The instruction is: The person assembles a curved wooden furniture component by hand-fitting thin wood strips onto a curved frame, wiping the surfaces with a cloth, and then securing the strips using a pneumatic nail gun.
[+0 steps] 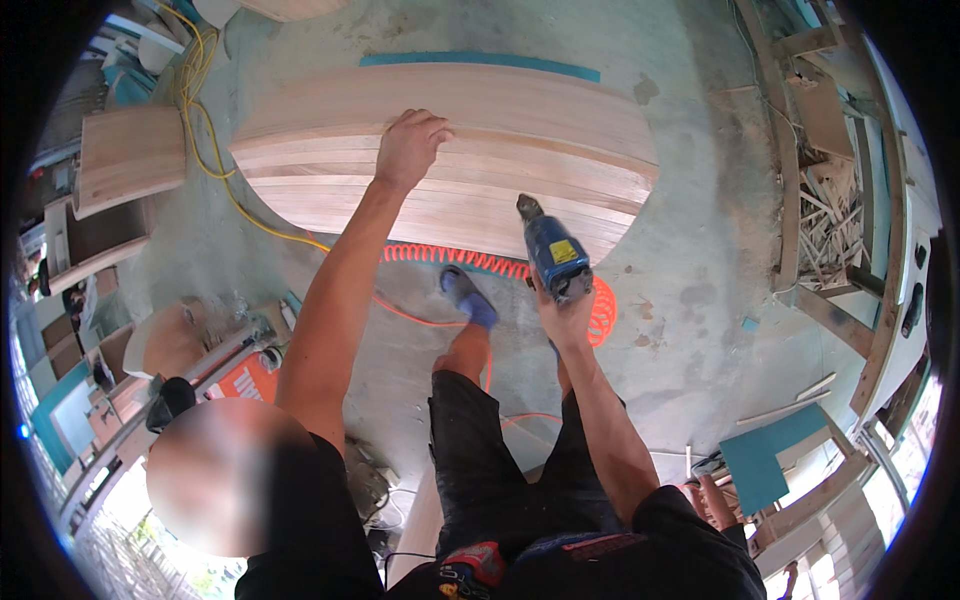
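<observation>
Pale wooden boards (480, 190) lie stacked in steps, forming a large oval with rounded ends. My left hand (410, 150) reaches over to the upper boards, its fingers curled over one board's edge; the fingertips are partly hidden. In my right hand (566, 312) is a blue nail gun (553, 252), held by its handle. Its dark metal nose points away from me, above the nearer right part of the boards. An orange coiled hose (450, 257) runs along their near edge and bunches beside my right hand.
A blue-green strip (480, 65) shows behind the boards. A yellow hose (207, 130) crosses the floor at left, near a wooden panel (132, 155). Wood scraps (828, 220) fill a frame at right. My foot (468, 295) stands close to the coiled hose.
</observation>
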The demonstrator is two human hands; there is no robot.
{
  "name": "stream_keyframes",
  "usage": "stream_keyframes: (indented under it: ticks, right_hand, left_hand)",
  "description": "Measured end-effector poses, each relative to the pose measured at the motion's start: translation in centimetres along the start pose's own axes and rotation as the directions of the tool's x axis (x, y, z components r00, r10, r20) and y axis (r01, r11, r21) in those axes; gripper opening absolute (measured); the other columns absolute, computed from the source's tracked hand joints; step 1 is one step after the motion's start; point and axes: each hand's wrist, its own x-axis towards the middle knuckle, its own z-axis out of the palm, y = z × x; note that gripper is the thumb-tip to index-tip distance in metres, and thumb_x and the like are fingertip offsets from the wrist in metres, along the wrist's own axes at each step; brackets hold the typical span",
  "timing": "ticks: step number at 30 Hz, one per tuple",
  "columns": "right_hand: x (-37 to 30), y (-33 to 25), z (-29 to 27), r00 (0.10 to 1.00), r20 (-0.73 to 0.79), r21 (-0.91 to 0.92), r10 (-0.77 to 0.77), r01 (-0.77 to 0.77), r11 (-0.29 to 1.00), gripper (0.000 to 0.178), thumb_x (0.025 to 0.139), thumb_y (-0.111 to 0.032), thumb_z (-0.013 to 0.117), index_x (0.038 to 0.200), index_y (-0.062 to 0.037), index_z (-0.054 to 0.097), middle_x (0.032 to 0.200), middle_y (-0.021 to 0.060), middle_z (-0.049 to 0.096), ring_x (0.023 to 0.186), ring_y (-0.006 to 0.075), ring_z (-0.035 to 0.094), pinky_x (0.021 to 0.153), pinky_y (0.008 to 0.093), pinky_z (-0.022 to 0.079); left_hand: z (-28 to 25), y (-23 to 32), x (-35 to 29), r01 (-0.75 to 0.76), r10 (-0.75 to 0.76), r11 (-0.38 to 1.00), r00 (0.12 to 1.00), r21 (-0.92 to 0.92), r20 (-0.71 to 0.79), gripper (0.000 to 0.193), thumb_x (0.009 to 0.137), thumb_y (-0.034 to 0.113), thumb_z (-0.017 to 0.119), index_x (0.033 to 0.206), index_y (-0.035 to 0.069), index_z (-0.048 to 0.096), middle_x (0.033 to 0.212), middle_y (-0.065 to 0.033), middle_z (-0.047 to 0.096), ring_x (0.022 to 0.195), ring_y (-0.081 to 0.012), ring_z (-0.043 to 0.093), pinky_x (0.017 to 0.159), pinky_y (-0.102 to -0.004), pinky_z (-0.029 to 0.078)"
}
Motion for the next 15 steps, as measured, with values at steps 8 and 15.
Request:
stream_keyframes:
  ticks: [8, 15]
  right_hand:
    - [3.0, -1.1, 7.8, 0.978, -0.208, -0.050, 0.007, -0.018, 0.999, 0.024, 0.081, -0.006, 0.078, 0.100, 0.0039, 0.067, 0.088, 0.0057, 0.071, 0.076, 0.0112, 0.066, 0.070, 0.0283, 0.054]
    - [2.2, -4.0, 13.2, 0.897, -0.390, 0.149, 0.207, -0.161, 0.976, 0.023, 0.084, -0.008, 0.077, 0.101, 0.0047, 0.067, 0.088, 0.0056, 0.071, 0.076, 0.0118, 0.067, 0.070, 0.0290, 0.054]
  left_hand:
    - [-0.6, -0.3, 0.4, -0.103, 0.103, 0.995, 0.989, -0.001, 0.106, 0.013, 0.084, 0.019, 0.071, 0.093, 0.010, 0.075, 0.082, -0.0074, 0.064, 0.084, -0.0272, 0.062, 0.076, -0.0409, 0.051]
    - [-0.4, -1.1, 1.5, -0.229, 0.234, 0.972, 0.967, -0.058, 0.104, 0.006, 0.081, 0.014, 0.071, 0.085, 0.009, 0.071, 0.080, -0.0068, 0.060, 0.082, -0.0268, 0.062, 0.072, -0.0406, 0.052]
